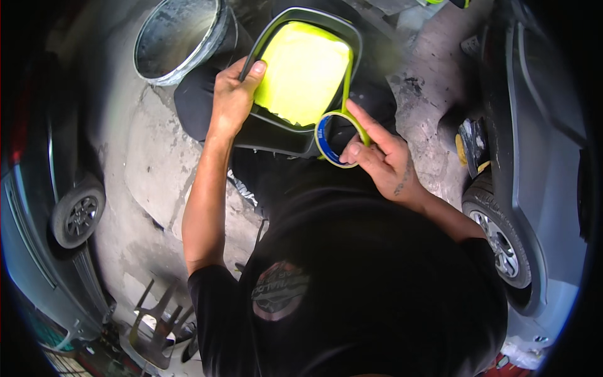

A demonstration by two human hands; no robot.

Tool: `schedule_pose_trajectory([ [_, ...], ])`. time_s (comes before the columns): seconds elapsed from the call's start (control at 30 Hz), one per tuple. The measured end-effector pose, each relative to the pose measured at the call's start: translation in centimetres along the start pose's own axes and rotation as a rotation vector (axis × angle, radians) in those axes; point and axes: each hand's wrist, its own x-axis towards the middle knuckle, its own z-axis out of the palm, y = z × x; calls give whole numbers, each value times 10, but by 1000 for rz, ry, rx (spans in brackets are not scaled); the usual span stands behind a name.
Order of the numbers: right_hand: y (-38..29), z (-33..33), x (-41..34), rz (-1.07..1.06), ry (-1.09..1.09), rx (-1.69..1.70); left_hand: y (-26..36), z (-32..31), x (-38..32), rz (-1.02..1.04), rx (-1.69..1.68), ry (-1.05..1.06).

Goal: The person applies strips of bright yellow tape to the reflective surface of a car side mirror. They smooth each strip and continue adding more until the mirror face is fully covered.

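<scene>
My left hand [237, 93] grips the left rim of a dark plastic vehicle part with a frame-like edge [282, 150], thumb on top, near my lap. Bright yellow-green masking tape [304, 70] covers the inner area of the part. In my right hand [380, 153] is a roll of yellow-green tape [322, 136] with a blue inner core, its fingers through and around the ring. A strip of tape [347, 82] runs from the roll up along the part's right inner edge, and my right index finger touches its lower end.
A metal bucket [214, 61] stands at the upper left on the stained concrete floor [155, 165]. Cars flank me, with a wheel [78, 216] at left and another wheel [501, 242] at right. A dark chair-like object [153, 337] lies at the lower left.
</scene>
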Motion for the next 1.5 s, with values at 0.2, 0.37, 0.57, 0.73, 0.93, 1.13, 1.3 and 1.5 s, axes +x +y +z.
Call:
schedule_pose_trajectory([
  [0.2,-2,-1,-4,-35,-14,-45,1,-3,-2,46,-4,9],
  [0.37,-13,-2,9,-158,22,-42,16,-11,-7,107,-45,161],
  [0.57,-77,2,65,-457,4,-197,43,-38,-26,119,-369,417],
  [0.73,-130,11,100,-514,-164,-334,48,-11,-63,72,-713,684],
  [0.93,-129,19,129,-497,-244,-529,-3,54,-79,156,-1083,761],
  [1.13,-116,27,125,-423,-376,-617,-38,63,-106,58,-1156,785],
  [1.3,-124,36,123,-420,-440,-701,-69,49,-132,33,-896,670],
  [1.5,-128,39,117,-431,-450,-753,-46,4,-156,-293,-299,447],
])
